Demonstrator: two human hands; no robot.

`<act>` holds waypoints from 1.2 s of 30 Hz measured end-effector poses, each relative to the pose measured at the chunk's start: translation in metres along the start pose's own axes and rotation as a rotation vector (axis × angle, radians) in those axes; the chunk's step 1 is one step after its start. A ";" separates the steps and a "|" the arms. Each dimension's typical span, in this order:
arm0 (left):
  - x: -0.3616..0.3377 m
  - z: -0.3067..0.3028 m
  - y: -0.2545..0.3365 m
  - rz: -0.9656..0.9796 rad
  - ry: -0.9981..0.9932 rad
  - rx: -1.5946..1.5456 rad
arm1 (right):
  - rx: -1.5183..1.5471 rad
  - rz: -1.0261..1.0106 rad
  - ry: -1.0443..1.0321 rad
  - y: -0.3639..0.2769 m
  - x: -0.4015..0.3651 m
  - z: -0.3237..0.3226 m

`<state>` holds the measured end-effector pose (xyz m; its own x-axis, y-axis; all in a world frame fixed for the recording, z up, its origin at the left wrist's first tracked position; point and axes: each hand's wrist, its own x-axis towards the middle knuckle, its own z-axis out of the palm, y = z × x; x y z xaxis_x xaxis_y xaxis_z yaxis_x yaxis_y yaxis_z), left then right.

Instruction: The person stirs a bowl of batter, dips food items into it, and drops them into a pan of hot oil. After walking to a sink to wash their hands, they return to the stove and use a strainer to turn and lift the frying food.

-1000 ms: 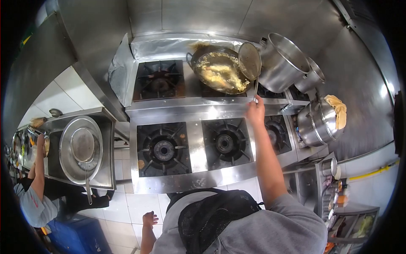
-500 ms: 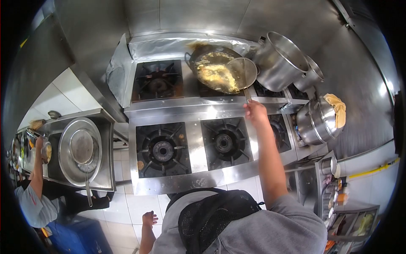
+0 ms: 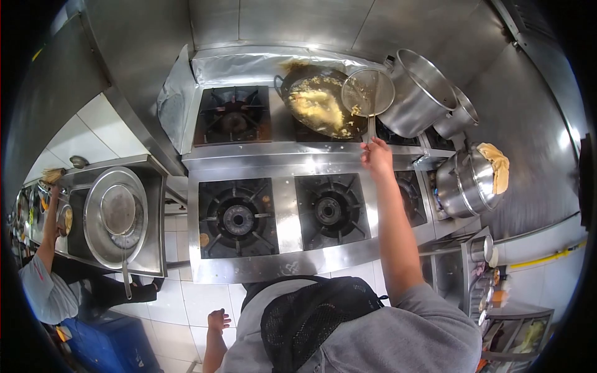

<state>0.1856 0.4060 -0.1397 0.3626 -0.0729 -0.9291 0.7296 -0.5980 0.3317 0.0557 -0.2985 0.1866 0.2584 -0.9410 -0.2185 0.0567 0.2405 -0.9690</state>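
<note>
My right hand [image 3: 377, 155] is wrapped round the handle of a round mesh skimmer [image 3: 368, 92]. The skimmer's head overlaps the right side of a dark wok [image 3: 298, 124] on the back row of the stove. Yellow food [image 3: 318, 107] lies in the wok's oil, with small crumbs around it. A few crumbs show at the skimmer's lower left. Down by my body, my left hand [image 3: 219, 320] hangs beside my apron with its fingers apart and nothing in them.
Large steel pots [image 3: 418, 93] stand right of the wok. A cloth [image 3: 494, 168] drapes over another pot. Front burners [image 3: 237, 220] lie nearer me. At left, a co-worker's arm [image 3: 48, 233] reaches over a sink counter with a steel basin [image 3: 93, 217]. A blue bin [image 3: 112, 345] stands below.
The skimmer has shifted right and slightly up, uncovering more of the wok's right side. My right hand moved slightly right with it. The co-worker's hand moved up to a brush.
</note>
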 end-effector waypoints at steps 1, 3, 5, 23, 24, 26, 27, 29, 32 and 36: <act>0.001 0.000 0.000 0.002 -0.001 -0.022 | -0.056 -0.048 0.010 0.005 0.004 0.000; 0.004 0.000 0.003 0.003 -0.003 -0.030 | -0.172 -0.105 0.037 0.022 0.013 -0.007; 0.003 0.002 0.003 0.003 -0.003 -0.044 | -0.289 -0.163 0.056 0.029 0.012 -0.008; 0.003 0.006 -0.006 0.020 0.002 -0.032 | 0.161 0.171 -0.074 0.001 0.006 -0.015; 0.002 0.006 -0.006 0.021 0.002 -0.031 | 0.125 0.130 -0.045 -0.002 0.004 -0.012; 0.003 0.007 -0.005 0.005 -0.009 -0.019 | 0.033 0.064 -0.010 0.005 0.010 -0.010; 0.003 0.008 -0.005 0.005 -0.012 -0.017 | -0.061 -0.001 0.023 0.008 0.012 -0.009; 0.006 0.008 -0.006 -0.001 -0.030 0.003 | -0.191 -0.096 0.042 0.023 0.019 -0.008; 0.010 0.010 -0.007 0.006 -0.023 -0.001 | -0.340 -0.224 0.062 0.035 0.013 -0.003; 0.012 0.011 -0.004 0.015 -0.018 -0.001 | -0.389 -0.285 0.041 0.036 0.000 0.004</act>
<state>0.1807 0.3992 -0.1544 0.3631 -0.0963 -0.9268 0.7248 -0.5959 0.3458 0.0618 -0.2887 0.1526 0.2465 -0.9669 0.0652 -0.2473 -0.1278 -0.9605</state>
